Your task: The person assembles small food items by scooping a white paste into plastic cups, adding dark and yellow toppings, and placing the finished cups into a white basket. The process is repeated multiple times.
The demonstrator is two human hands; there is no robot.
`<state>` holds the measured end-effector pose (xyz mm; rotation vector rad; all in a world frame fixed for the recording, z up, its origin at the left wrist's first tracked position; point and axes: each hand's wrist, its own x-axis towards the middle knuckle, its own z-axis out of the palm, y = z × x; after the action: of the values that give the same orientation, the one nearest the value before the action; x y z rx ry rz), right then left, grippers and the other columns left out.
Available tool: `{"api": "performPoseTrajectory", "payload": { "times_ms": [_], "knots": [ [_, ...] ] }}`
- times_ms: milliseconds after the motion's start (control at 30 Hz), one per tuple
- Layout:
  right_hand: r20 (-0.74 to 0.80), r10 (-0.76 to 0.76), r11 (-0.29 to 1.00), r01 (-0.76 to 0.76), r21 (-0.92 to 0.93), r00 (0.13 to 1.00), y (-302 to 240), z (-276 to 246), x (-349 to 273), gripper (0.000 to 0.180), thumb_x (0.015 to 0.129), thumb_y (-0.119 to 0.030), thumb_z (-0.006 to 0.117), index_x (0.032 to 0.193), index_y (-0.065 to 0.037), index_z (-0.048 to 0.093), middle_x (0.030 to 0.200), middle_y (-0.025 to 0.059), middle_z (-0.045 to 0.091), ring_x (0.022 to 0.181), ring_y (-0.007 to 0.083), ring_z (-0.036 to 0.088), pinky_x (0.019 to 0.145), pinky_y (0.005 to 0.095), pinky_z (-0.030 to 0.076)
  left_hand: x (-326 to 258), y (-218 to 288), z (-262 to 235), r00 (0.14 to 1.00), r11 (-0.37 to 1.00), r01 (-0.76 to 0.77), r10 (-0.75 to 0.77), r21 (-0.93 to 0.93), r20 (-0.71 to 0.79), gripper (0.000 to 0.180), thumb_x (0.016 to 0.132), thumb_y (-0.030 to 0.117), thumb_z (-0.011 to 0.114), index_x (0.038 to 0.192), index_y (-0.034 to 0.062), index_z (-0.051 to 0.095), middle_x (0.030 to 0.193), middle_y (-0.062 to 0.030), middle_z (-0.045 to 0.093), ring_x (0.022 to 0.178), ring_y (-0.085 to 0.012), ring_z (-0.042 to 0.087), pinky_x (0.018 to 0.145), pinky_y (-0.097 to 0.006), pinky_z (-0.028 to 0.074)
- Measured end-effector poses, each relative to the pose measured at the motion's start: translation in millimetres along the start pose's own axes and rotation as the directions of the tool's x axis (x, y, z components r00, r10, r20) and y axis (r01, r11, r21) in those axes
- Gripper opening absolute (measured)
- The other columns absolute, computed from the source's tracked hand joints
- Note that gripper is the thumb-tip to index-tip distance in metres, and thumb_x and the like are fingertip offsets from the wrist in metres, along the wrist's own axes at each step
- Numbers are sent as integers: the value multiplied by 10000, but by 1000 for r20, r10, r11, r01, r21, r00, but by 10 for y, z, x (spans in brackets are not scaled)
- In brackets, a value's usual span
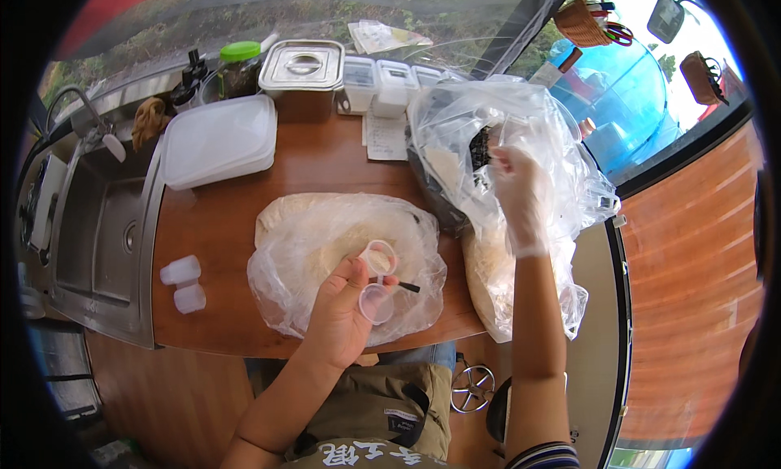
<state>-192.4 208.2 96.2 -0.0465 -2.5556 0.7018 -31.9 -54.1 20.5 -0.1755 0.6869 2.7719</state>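
My left hand [340, 310] holds a small clear plastic cup [380, 258] with pale powder in it; its round lid [376, 305] hangs open below. A thin black stick [409, 287] pokes out beside my fingers. Beneath the cup lies an open clear plastic bag [277, 286] of cream-coloured powder. My right hand [523, 194], in a thin see-through glove, is raised over a large clear bag [455, 119] with dark, grainy contents [481, 148]. Its fingers are drawn together, and whatever is between them is too small to make out.
Two small lidded cups [184, 283] lie at the table's left, by a steel sink [106, 209]. Behind are white plastic boxes [220, 139], a steel lidded container [302, 66] and a green-lidded jar [240, 54]. Another bag of pale powder [490, 286] sits at the right edge.
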Motion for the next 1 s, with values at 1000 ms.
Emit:
{"api": "performPoseTrajectory", "payload": {
  "times_ms": [1000],
  "knots": [
    [172,33,630,-154,761,985,702,-130,433,217,977,-87,733,1177,-72,649,906,11,652,806,121,613,702,287,499,1563,-729,1241,1000,998,-10,10,63,7,446,1077,144,651,1443,-45,479,1371,-146,603,1252,-251,613,1168,-370,462]
  ]
}}
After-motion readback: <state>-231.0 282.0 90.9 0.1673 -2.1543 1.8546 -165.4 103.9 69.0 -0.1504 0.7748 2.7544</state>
